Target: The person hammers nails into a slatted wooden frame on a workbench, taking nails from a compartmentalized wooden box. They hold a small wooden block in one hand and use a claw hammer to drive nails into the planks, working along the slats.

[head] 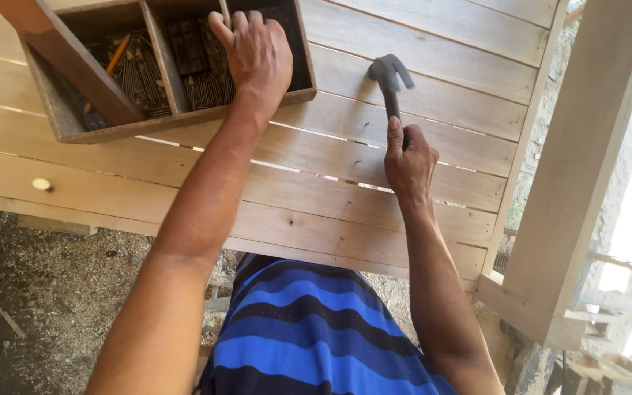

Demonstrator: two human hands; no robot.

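Seen from above, the right hand [409,162] closes its grip round the handle of a hammer [390,80], head-heavy and rigid, resting on the plank table [433,66]; the left hand [256,53], fingers curled loosely, reaches into a wooden box [60,117] of nails [210,80], small, stiff and best pinched singly.

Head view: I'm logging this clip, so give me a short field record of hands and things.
left hand: reaching into the wooden tray, fingers over the nails
right hand: gripping the hammer, head resting on the boards
surface: plank boards with narrow gaps
tray: divided compartments, nails inside
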